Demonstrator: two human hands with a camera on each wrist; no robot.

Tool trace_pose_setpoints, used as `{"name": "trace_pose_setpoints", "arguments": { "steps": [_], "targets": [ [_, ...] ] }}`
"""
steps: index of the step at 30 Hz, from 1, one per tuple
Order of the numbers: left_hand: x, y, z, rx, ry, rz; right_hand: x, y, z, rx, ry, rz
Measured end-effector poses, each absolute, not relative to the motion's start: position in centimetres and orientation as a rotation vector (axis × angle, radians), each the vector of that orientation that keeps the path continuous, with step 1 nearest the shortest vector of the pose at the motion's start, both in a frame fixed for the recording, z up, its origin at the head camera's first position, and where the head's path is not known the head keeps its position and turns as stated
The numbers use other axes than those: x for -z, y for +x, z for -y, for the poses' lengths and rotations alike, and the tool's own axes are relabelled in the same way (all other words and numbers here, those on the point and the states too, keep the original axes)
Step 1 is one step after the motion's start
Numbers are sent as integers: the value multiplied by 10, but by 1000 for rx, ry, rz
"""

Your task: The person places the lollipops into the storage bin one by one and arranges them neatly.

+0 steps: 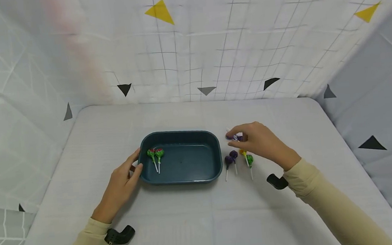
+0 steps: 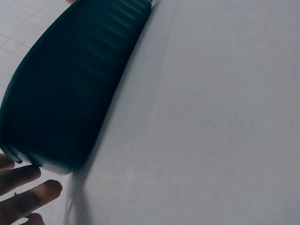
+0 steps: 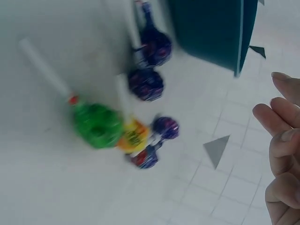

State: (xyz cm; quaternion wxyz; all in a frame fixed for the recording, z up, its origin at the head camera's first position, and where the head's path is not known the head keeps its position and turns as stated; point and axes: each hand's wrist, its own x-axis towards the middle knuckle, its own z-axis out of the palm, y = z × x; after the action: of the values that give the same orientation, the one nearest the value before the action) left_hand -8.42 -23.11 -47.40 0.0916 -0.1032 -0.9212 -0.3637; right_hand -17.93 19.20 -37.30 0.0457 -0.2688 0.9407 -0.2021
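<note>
My left hand rests its fingertips against the left end of a dark teal tray, fingers fairly straight. Inside the tray, at its left, two lollipops with green and red wrappers lie side by side. Above the lollipops right of the tray, my right hand hovers with thumb and index finger apart and nothing between them. Nearest to its fingertips are purple-wrapped lollipops, partly hidden by the hand. Closer to me lie two dark purple lollipops, a yellow lollipop and a green lollipop.
A white cloth covers the table. White hanging sheets with grid lines and coloured triangles enclose the back and sides. A dark wrist device is strapped at the left sleeve, another dark device at the right.
</note>
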Motion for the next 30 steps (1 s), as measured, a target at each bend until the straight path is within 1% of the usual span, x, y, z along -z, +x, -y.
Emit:
{"name": "trace_pose_setpoints", "arguments": {
  "steps": [15,30],
  "targets": [
    [472,-84,230,1081,-298,2745,404,-164,-239,582,-617,-2874],
    [475,-84,230,1059,-312,2726,424,-155,-258,605,-566,-2856]
  ]
}}
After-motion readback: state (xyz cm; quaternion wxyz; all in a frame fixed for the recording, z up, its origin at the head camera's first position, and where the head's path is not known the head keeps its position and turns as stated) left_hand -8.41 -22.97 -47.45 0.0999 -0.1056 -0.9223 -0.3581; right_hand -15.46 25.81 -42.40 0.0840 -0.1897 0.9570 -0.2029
